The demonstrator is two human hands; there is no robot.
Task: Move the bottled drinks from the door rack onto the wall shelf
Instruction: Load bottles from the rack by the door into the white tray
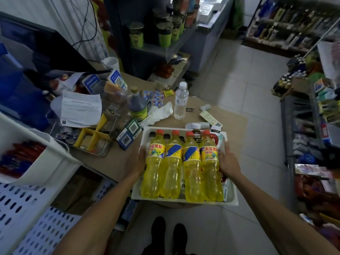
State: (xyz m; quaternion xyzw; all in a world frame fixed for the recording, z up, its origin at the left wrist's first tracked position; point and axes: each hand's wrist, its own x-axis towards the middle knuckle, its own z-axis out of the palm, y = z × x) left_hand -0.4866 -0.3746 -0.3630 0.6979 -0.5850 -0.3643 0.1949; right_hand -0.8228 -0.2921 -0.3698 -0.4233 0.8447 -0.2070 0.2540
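Observation:
A white plastic door rack (184,128) sits between my hands over the near edge of the brown counter (233,122). Several yellow drink bottles (173,168) with red caps and yellow-blue labels fill its near row. Behind them stand darker bottles, one with a brown cap (196,134), and a white-capped one (216,132). My left hand (138,161) grips the rack's left wall, thumb on the rim. My right hand (228,162) holds the right wall beside the last yellow bottle. Whether the rack rests on the counter is unclear.
The counter holds a clear water bottle (181,102), a dark sauce bottle (138,107), QR-code signs, papers and a metal tray with yellow dividers (95,138). White perforated shelving (27,208) stands at my left, stocked store shelves (316,126) at the right, tiled floor (248,80) between.

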